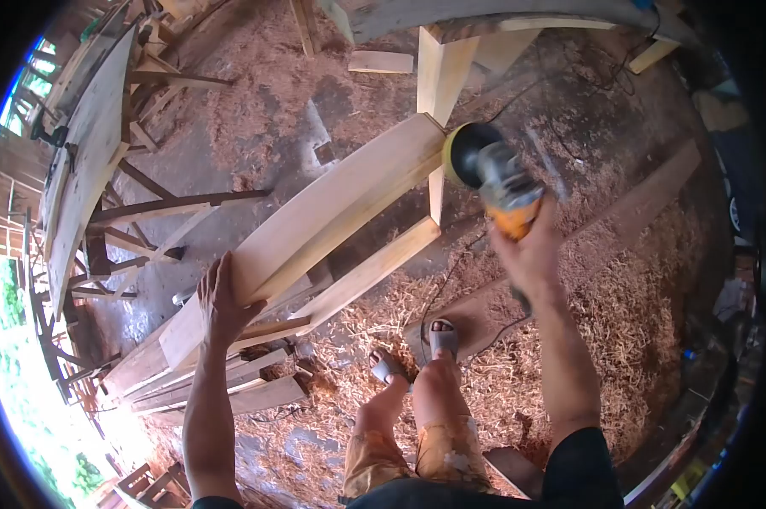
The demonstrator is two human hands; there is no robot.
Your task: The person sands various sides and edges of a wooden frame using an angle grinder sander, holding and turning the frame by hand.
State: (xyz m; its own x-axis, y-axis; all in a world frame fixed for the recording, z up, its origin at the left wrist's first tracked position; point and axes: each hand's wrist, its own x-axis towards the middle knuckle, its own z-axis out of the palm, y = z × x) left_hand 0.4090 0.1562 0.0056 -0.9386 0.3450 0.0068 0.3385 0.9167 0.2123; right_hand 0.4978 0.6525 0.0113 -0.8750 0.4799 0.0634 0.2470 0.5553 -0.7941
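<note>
Reddish-brown wood shavings (595,339) cover much of the workshop floor, thickest from the lower centre to the lower right of the frame, while bright daylight enters along the left edge. Across the middle lies a thick, pale, slightly curved plank (340,199), running diagonally from the lower left up towards the centre top. The left hand (222,297) rests on its lower left part, fingers laid over the upper edge and thumb extended towards the opposite edge; how firmly it presses, I cannot tell. Right of centre, the right hand (531,254) has its fingers wrapped around the orange body of a handheld power tool (510,191), blurred. Its round, yellow-rimmed disc (469,153) sits at the plank's upper right end, though whether they touch is unclear. Below the plank, a narrower board (366,276) slants the same way, and more boards (230,386) are stacked at lower left. A light wooden post (442,76) shows at top centre, near a loose block (381,62). At upper left stands a long workbench (86,178). Grey sandals (444,341) are visible at lower centre.
</note>
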